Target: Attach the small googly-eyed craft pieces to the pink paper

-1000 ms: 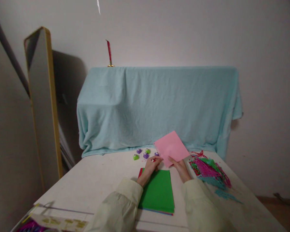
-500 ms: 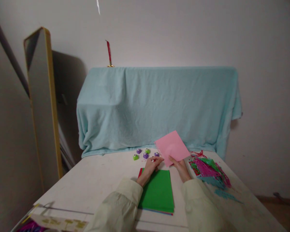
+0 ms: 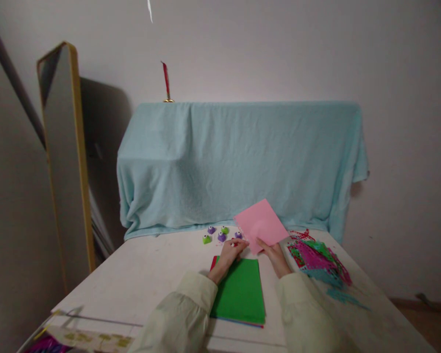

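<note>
A square sheet of pink paper (image 3: 262, 220) is tilted up above the table, with small notches along its left edge. My right hand (image 3: 274, 256) grips its lower corner, thumb in front. By the sheet's lower left edge, my left hand (image 3: 231, 252) is closed, with a small red thing (image 3: 234, 242) showing at its fingers; most of it is hidden. Under my left wrist lies a stack of coloured paper (image 3: 238, 291), green on top with red and blue edges showing. Several small purple and green pieces with white eye-like knobs (image 3: 221, 237) sit just beyond my left hand.
On the right of the white table (image 3: 143, 274) lies a pile of cut, holed scraps (image 3: 318, 257) in pink, green, red and blue. A light blue cloth (image 3: 242, 157) drapes over something at the back. A tall framed mirror (image 3: 64, 162) leans at left.
The pink sheet has shifted very slightly to the left. Both hands keep nearly the same place and hold.
</note>
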A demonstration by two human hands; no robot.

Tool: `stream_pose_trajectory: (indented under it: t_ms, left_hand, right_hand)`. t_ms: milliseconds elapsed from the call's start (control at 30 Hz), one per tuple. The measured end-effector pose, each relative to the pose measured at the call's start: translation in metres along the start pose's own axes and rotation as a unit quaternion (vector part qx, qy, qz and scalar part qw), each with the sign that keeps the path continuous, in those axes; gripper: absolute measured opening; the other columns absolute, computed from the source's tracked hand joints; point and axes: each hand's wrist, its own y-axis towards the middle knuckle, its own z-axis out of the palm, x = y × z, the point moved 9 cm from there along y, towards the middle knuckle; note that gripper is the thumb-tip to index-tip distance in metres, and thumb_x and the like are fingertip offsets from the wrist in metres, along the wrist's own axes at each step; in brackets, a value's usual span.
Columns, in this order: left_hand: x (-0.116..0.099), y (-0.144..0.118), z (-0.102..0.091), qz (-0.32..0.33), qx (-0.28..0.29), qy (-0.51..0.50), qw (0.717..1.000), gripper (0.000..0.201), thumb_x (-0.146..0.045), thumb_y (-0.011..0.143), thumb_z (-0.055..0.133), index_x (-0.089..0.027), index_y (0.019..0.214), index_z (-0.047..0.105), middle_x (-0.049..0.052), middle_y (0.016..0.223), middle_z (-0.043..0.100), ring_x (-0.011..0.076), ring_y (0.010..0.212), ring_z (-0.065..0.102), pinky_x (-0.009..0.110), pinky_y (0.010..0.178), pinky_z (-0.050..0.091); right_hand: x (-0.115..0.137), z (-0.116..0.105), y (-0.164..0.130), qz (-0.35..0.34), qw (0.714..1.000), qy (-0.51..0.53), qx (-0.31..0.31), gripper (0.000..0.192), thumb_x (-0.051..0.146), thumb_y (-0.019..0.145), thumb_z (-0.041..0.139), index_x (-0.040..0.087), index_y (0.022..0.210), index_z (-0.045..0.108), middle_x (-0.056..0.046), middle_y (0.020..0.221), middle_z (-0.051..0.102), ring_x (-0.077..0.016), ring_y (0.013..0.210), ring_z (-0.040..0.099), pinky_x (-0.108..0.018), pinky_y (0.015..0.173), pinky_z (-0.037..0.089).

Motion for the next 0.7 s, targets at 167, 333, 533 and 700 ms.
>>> stream_pose_trajectory:
  t_ms: [167,333,533,700]
  left_hand:
    - [0.0008,-0.0007,-0.0006,0.002,-0.002,0.018,1.0,0.049,-0.056,0.065,0.067,-0.01,0.084,0.069,-0.002,0.05,0.048,0.0062,0.038,0.037,0.02,0.037,0.029]
    - [0.0016,-0.0008,-0.0001,0.007,0.0,0.02,1.0,0.048,-0.054,0.063,0.07,-0.011,0.082,0.069,-0.001,0.056,0.052,0.0055,0.039,0.038,0.02,0.037,0.028]
    - [0.0007,-0.0005,-0.0004,0.002,-0.003,0.017,1.0,0.048,-0.054,0.061,0.07,-0.01,0.081,0.069,0.0,0.058,0.054,0.0055,0.039,0.038,0.02,0.037,0.03]
    - [0.0007,-0.0001,0.0003,0.001,0.003,0.015,1.0,0.048,-0.054,0.061,0.07,-0.01,0.082,0.069,0.001,0.059,0.055,0.0063,0.04,0.039,0.021,0.037,0.031]
  right_hand:
    - [-0.0003,-0.0006,-0.0009,-0.004,1.0,0.0,0.007,0.041,0.038,0.059,0.076,0.017,0.093,0.065,-0.003,0.084,0.068,-0.0188,0.072,0.06,-0.027,0.058,0.045]
    - [-0.0045,-0.0007,0.0006,-0.001,1.0,0.002,0.014,0.039,0.038,0.061,0.076,0.017,0.093,0.065,-0.002,0.083,0.068,-0.0173,0.069,0.06,-0.028,0.059,0.046]
    - [-0.0041,0.0,0.0013,0.006,1.0,0.007,0.01,0.043,0.038,0.059,0.077,0.017,0.094,0.065,-0.004,0.084,0.069,-0.0194,0.072,0.061,-0.028,0.058,0.047]
    - [0.0006,0.002,-0.0006,-0.002,1.0,0.01,0.016,0.047,0.036,0.06,0.076,0.017,0.101,0.064,-0.004,0.092,0.068,-0.0201,0.077,0.062,-0.028,0.061,0.048]
